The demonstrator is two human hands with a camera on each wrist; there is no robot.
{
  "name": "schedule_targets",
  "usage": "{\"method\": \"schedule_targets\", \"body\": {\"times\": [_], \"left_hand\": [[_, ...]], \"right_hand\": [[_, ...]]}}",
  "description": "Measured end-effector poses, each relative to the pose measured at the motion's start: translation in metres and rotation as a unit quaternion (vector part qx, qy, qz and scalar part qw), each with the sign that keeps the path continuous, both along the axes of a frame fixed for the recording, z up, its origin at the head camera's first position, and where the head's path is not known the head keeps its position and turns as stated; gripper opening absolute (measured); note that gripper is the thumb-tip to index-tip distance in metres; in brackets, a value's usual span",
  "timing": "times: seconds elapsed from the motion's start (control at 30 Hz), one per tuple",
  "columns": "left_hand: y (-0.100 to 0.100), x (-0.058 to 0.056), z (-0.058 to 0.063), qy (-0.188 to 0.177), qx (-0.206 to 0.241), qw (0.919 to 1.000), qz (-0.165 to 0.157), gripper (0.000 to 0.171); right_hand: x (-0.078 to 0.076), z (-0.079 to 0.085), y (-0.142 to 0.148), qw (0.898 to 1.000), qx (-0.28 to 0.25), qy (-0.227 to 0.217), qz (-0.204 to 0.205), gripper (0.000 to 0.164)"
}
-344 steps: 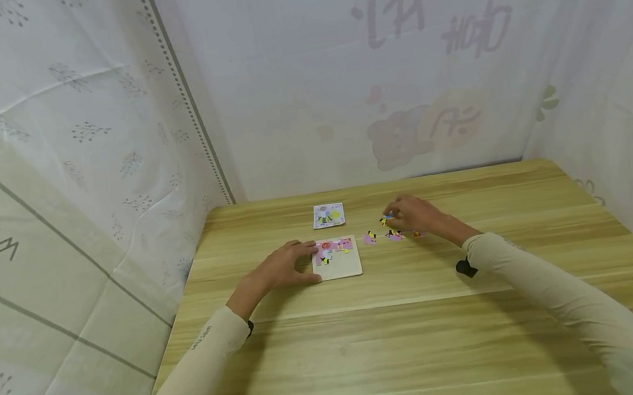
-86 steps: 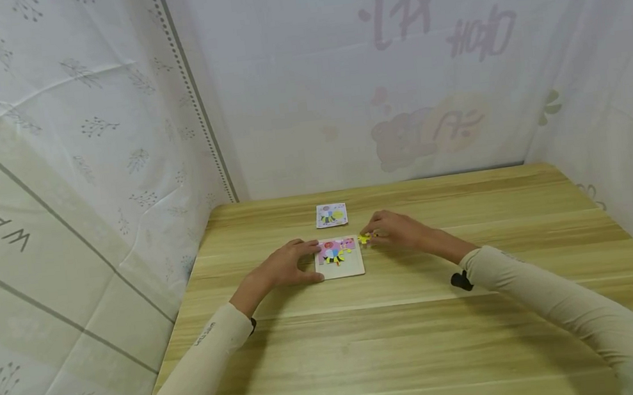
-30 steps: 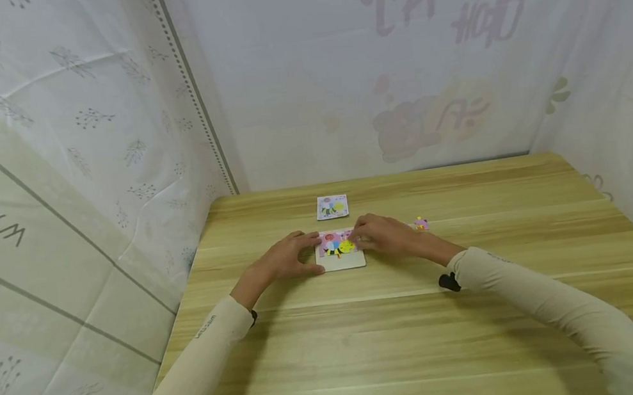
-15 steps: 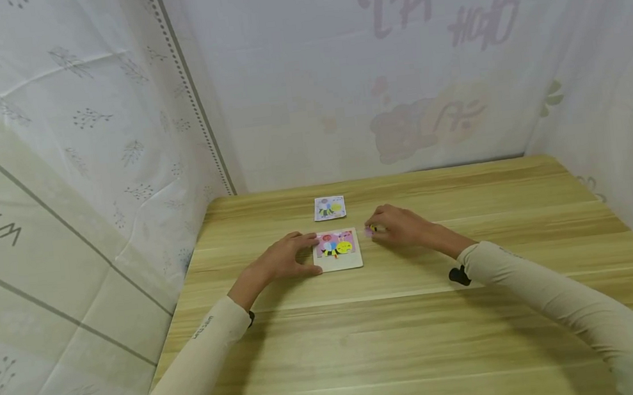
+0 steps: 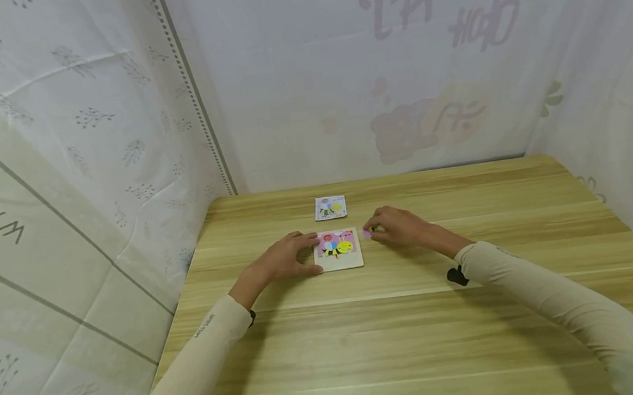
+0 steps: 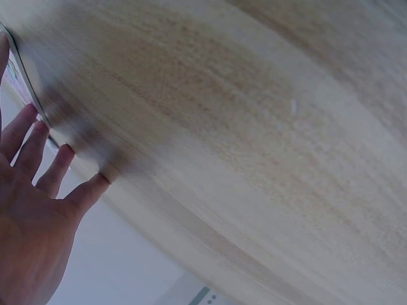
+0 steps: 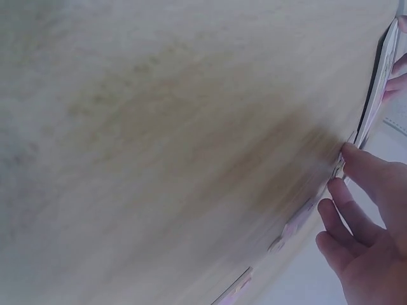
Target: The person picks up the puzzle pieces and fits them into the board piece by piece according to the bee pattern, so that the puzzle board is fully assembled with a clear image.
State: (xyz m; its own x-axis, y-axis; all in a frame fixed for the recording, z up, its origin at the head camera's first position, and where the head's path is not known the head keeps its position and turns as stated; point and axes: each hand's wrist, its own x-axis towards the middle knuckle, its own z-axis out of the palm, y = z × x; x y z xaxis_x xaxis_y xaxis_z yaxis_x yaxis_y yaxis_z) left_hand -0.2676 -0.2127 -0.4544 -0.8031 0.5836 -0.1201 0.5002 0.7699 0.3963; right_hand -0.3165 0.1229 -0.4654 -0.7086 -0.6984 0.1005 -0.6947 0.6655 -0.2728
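A square puzzle board (image 5: 346, 262) lies on the table, its upper part filled with a pink bee picture and its lower strip bare wood. My left hand (image 5: 283, 257) rests at its left side, fingers at the far corner and thumb at the near one. In the left wrist view, that hand's fingers (image 6: 56, 166) are spread and nearly straight. Just right of the board, my right hand (image 5: 403, 226) pinches a small pink-purple puzzle piece (image 5: 367, 234) between thumb and index finger. The right wrist view shows this piece (image 7: 339, 168) low over the table, mostly covered by the fingertips.
A printed card (image 5: 330, 208) with the same bee picture lies behind the board. More loose puzzle pieces lie under and beside the right hand, among them a pink piece (image 7: 296, 223); the hand hides them in the head view. Fabric curtains (image 5: 294, 97) surround the wooden table (image 5: 332, 344).
Bee pieces, lastly the yellow face, have joined the picture on the board. My right hand then moved right, took the pink-purple piece and shifted slightly left. My left hand stayed at the board.
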Motion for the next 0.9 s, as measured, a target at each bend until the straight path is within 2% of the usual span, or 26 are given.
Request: {"method": "schedule_targets", "body": {"times": [0.37,0.7,0.9], "left_hand": [[-0.001,-0.002,-0.002,0.000,-0.005,1.0000,-0.001,0.080],[0.000,-0.001,-0.001,-0.005,-0.007,1.0000,0.002,0.079],[0.000,-0.002,-0.001,-0.004,-0.005,1.0000,0.000,0.079]], "right_hand": [[0.004,0.003,-0.009,1.000,-0.011,0.019,0.020,0.025],[0.009,0.009,-0.026,0.999,-0.037,-0.017,0.029,0.025],[0.011,0.007,-0.036,0.997,-0.048,0.002,0.060,0.025]]}}
